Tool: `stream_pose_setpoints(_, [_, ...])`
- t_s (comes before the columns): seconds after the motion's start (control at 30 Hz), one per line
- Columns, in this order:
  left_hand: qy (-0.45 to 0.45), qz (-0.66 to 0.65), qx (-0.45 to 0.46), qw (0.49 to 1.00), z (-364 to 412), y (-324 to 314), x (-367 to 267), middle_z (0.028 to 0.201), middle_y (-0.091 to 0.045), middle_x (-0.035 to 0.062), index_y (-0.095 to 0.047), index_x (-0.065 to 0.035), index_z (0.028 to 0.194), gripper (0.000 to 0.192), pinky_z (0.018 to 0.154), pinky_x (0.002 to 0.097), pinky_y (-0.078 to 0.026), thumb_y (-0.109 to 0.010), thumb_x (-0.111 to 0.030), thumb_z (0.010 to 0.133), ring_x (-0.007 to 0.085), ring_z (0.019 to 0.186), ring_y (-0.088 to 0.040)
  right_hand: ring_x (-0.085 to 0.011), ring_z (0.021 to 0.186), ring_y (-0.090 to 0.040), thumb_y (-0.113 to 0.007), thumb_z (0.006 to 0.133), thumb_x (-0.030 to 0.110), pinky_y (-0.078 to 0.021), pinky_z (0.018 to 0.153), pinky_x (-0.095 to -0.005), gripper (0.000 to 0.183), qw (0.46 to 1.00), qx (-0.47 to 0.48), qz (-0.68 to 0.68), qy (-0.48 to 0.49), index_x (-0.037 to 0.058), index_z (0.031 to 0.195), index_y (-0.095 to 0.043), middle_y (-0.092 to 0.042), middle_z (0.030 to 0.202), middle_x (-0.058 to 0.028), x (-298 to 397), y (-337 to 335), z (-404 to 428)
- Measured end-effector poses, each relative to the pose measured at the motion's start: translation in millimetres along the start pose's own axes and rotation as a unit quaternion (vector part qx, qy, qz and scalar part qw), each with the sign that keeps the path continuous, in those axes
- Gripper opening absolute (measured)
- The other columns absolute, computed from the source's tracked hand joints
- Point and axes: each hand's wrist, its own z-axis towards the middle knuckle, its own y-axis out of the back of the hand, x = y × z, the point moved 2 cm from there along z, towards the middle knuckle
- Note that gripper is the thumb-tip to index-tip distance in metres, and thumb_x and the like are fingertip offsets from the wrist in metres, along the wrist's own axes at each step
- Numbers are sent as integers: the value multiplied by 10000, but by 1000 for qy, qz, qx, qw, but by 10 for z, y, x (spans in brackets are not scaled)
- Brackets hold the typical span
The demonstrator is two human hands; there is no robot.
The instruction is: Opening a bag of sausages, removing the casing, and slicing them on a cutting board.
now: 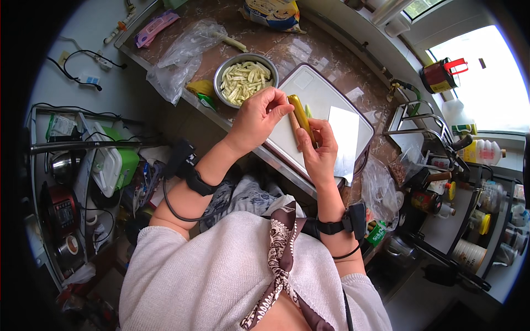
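My right hand (pixel 319 142) grips a sausage in a shiny gold wrapper (pixel 301 113), held tilted above the white cutting board (pixel 285 145). At the wrapper's upper end is my left hand (pixel 267 111), its thumb and fingertips close together; whether they pinch the film is hidden. Just left of the wrapped sausage shows a pinkish stick, seemingly a bare sausage (pixel 294 124). A bit of green vegetable (pixel 308 111) peeks out behind. On the board's right side lies a cleaver with a broad blade (pixel 344 136). Beyond my left hand stands a metal bowl (pixel 218 89) of pale green vegetable strips (pixel 244 80).
A crumpled clear plastic bag (pixel 182 58) lies left of the bowl, near a pink wipes pack (pixel 157 28). A yellow-and-blue bag (pixel 273 14) sits at the back. Right of the board are a metal rack (pixel 426 120) and another plastic bag (pixel 379 186). The counter edge (pixel 207 111) runs before me.
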Motion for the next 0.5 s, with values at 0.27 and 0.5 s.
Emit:
stream_pose_setpoints(0.27, [20, -49, -37, 998, 38, 50, -37, 771, -526, -57, -567, -39, 890, 156, 586, 150, -376, -690, -95, 812, -2, 649, -442, -81, 686, -509, -654, 817, 32, -396, 584, -210, 185, 998, -8, 58, -26, 9, 974, -558, -508, 807, -24, 1, -21, -4])
stream_pose_setpoints(0.5, [106, -108, 84, 985, 68, 173, 12, 754, -532, -58, -580, -35, 847, 136, 547, 145, -367, -688, -111, 815, -9, 628, -442, -65, 770, -518, -638, 837, 25, -404, 696, -181, 213, 996, 20, -69, 60, 29, 1027, -540, -516, 870, 2, -123, 94, -11])
